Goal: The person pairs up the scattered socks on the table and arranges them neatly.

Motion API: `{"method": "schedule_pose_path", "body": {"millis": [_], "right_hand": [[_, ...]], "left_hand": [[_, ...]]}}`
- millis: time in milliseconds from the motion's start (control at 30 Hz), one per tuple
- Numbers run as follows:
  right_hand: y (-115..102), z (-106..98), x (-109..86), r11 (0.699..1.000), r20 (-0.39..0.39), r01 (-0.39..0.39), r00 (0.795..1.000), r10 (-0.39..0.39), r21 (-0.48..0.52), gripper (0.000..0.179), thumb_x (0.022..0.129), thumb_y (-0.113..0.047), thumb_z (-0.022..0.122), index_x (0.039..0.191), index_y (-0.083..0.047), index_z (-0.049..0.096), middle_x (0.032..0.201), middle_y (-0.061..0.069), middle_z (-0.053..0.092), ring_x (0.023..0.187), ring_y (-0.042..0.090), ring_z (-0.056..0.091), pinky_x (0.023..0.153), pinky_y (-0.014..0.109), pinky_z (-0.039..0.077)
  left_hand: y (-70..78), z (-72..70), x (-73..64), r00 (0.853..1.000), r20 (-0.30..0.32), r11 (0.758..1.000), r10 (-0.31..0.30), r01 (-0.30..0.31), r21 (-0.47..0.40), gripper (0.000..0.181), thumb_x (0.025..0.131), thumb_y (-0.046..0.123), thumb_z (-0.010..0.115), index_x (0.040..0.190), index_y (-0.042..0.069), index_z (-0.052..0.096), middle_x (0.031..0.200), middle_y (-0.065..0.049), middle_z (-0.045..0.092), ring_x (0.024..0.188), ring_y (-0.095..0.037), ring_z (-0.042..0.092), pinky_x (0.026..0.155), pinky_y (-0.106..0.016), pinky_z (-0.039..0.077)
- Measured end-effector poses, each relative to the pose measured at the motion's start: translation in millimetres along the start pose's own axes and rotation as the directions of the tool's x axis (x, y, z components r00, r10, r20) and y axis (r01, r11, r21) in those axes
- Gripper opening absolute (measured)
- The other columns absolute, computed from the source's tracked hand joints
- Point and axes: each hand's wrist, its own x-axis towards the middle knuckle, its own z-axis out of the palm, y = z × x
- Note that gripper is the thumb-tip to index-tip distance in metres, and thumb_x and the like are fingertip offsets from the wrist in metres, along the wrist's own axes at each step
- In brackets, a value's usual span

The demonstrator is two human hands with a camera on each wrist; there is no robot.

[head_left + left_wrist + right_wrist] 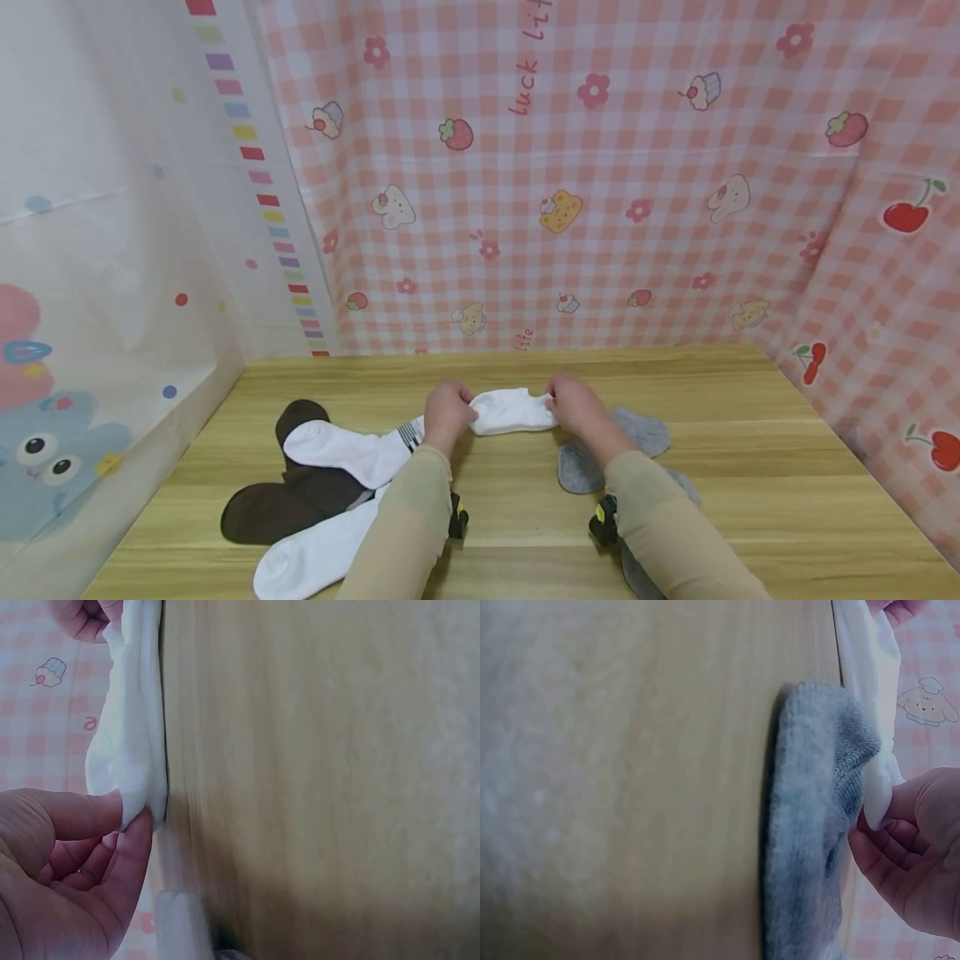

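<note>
A white sock [513, 412] is stretched sideways between both hands near the far middle of the table. My left hand [447, 414] pinches its left end; in the left wrist view the thumb and fingers [135, 847] close on the white fabric. At the other end my right hand [581, 410] pinches the sock, and the right wrist view shows thumb and fingertips on its tip [877, 810]. Just in front of the right hand lie grey socks [579, 467], partly hidden under the right forearm.
To the left, white socks with dark stripes [337, 450] overlap dark brown socks [270, 510]. Another white sock [311, 554] lies nearer, partly behind the left forearm. The wooden table [525, 525] meets a pink checked curtain [525, 275] at its far edge.
</note>
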Motion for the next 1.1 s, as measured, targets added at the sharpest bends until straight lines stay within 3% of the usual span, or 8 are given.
{"method": "schedule_pose_path", "body": {"millis": [400, 667, 867, 1100], "right_hand": [[2, 1, 0.0, 1.000, 0.006, 0.000, 1.000, 0.000, -0.028, 0.010, 0.092, -0.006, 0.069, 0.096, -0.001, 0.061, 0.086, 0.009, 0.061, 0.080, 0.025, 0.058, 0.077, 0.043, 0.050], [8, -1, -2.5, 0.999, 0.009, -0.025, 1.000, 0.025, -0.024, 0.011, 0.090, -0.007, 0.070, 0.097, -0.001, 0.064, 0.089, 0.010, 0.064, 0.085, 0.027, 0.062, 0.080, 0.043, 0.051], [8, -9, -4.5, 1.000, 0.004, -0.014, 1.000, 0.014, -0.010, 0.010, 0.088, -0.003, 0.068, 0.098, -0.001, 0.066, 0.088, 0.009, 0.065, 0.084, 0.026, 0.062, 0.080, 0.044, 0.051], [-2, -22, -7.6, 0.999, -0.025, 0.023, 0.999, -0.024, -0.029, 0.014, 0.092, -0.004, 0.065, 0.105, -0.001, 0.068, 0.088, 0.007, 0.064, 0.083, 0.022, 0.060, 0.079, 0.042, 0.051]], "left_hand": [[-0.5, 2.2, 3.2, 1.000, -0.001, 0.997, 0.009, -0.009, 0.083, 0.016, 0.070, -0.004, 0.077, 0.078, 0.004, 0.067, 0.080, -0.008, 0.064, 0.082, -0.028, 0.060, 0.080, -0.041, 0.051], [-1.3, -1.6, 0.9, 1.000, -0.001, 0.992, 0.015, -0.015, 0.128, 0.013, 0.073, -0.007, 0.066, 0.078, 0.005, 0.066, 0.081, -0.009, 0.064, 0.083, -0.030, 0.061, 0.079, -0.042, 0.051], [1.0, -6.2, -0.4, 0.999, 0.000, 0.987, 0.040, -0.039, 0.154, 0.021, 0.074, -0.007, 0.063, 0.092, 0.001, 0.070, 0.092, -0.013, 0.069, 0.093, -0.034, 0.063, 0.086, -0.043, 0.050], [12.9, -14.3, -4.0, 0.992, -0.063, 0.976, 0.111, -0.097, 0.195, 0.038, 0.075, -0.010, 0.059, 0.110, 0.001, 0.071, 0.110, -0.014, 0.070, 0.104, -0.036, 0.064, 0.091, -0.045, 0.050]]}}
